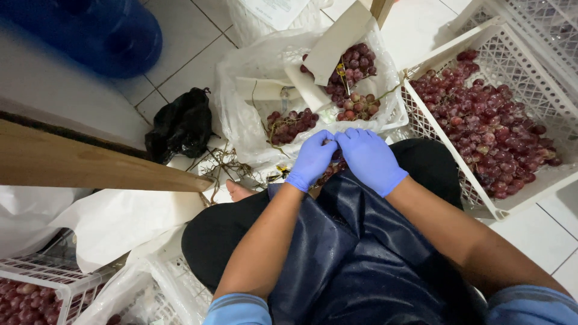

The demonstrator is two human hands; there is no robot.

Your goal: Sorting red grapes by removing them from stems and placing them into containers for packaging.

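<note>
Both my hands wear blue gloves and meet over my lap. My left hand [311, 160] and my right hand [369, 159] together pinch a small bunch of red grapes [330, 171], mostly hidden under the fingers. Just beyond them a white box lined with plastic [385, 122] holds several bunches of red grapes [352, 78]. A dark wet apron [355, 253] covers my lap.
A white plastic crate [445, 138] full of red grapes stands at the right. Another crate with grapes [36, 292] is at the lower left. Bare stems [223, 162] and a black bag [180, 123] lie on the tiled floor. A wooden plank [78, 162] crosses the left; a blue water bottle [102, 30] stands behind.
</note>
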